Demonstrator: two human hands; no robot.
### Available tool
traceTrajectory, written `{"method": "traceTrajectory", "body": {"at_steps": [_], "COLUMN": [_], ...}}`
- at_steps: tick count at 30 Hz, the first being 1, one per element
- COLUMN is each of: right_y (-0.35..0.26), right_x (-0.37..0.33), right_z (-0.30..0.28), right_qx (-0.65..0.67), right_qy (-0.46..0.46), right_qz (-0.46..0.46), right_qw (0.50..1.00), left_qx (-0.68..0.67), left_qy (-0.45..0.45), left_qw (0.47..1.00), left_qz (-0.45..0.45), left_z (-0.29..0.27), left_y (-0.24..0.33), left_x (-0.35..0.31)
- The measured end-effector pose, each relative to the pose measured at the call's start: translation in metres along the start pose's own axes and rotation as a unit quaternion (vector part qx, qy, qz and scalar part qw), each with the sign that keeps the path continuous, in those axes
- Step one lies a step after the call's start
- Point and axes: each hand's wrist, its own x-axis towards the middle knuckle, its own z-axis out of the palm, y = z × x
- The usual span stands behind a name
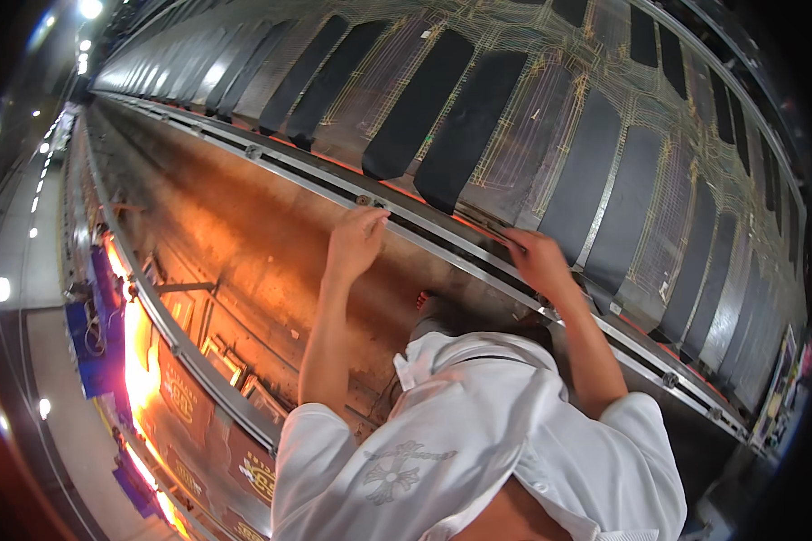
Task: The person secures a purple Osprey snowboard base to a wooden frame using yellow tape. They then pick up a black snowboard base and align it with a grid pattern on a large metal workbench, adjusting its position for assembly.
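My left hand [355, 240] is over the metal rail along the near side of a long table [356, 149]. Its fingers are curled in toward the thumb, and whatever may be between them is too small to make out. Farther right, my right hand [539, 260] reaches over the rail to the table's edge. Its fingers are pressed together beside a thin dark strip; I cannot tell whether they grip it. Just beyond that hand lie black fabric panels [474, 126] and grey fabric panels [579, 171], flat on the table in rows.
Yellowish line marks cover the table between the panels. The metal rail [307, 171] runs along its whole near edge, with bolts and stops on it. Behind me at left stands another long rack [185, 338] with a bright orange glow. Frames [226, 361] lie beneath it.
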Motion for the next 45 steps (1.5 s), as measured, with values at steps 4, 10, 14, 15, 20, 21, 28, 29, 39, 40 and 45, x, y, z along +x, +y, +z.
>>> {"method": "traceTrajectory", "body": {"at_steps": [4, 10, 14, 15, 20, 21, 28, 29, 39, 40, 45], "right_y": [-0.002, -0.021, -0.026, -0.025, -0.037, -0.04, -0.049, -0.05, -0.048, -0.05, -0.054], "right_x": [0.046, 0.066, 0.066, 0.065, 0.065, 0.064, 0.057, 0.058, 0.062, 0.062, 0.065], "right_z": [0.075, 0.106, 0.116, 0.119, 0.121, 0.121, 0.121, 0.121, 0.122, 0.121, 0.123], "right_qx": [-0.153, -0.167, -0.179, -0.18, -0.169, -0.173, -0.155, -0.156, -0.143, -0.141, -0.162], "right_qy": [0.066, 0.12, 0.157, 0.165, 0.156, 0.154, 0.149, 0.148, 0.165, 0.167, 0.153], "right_qz": [0.002, 0.071, 0.084, 0.091, 0.129, 0.136, 0.176, 0.181, 0.172, 0.175, 0.188], "right_qw": [0.986, 0.976, 0.968, 0.965, 0.964, 0.963, 0.961, 0.96, 0.961, 0.96, 0.957], "left_qx": [-0.045, 0.049, 0.111, 0.129, 0.164, 0.177, 0.09, 0.091, 0.01, -0.013, -0.022], "left_qy": [-0.098, -0.164, -0.192, -0.199, -0.261, -0.288, -0.302, -0.321, -0.301, -0.292, -0.283], "left_qw": [0.994, 0.956, 0.913, 0.902, 0.844, 0.832, 0.777, 0.777, 0.832, 0.835, 0.855], "left_qz": [-0.005, 0.24, 0.342, 0.362, 0.439, 0.44, 0.545, 0.534, 0.467, 0.465, 0.433], "left_z": [-0.02, 0.012, 0.035, 0.041, 0.066, 0.07, 0.071, 0.073, 0.08, 0.08, 0.078], "left_y": [0.002, -0.02, -0.023, -0.021, -0.036, -0.038, -0.018, -0.014, -0.013, -0.016, -0.04], "left_x": [0.047, 0.098, 0.127, 0.132, 0.154, 0.157, 0.165, 0.168, 0.167, 0.164, 0.155]}}
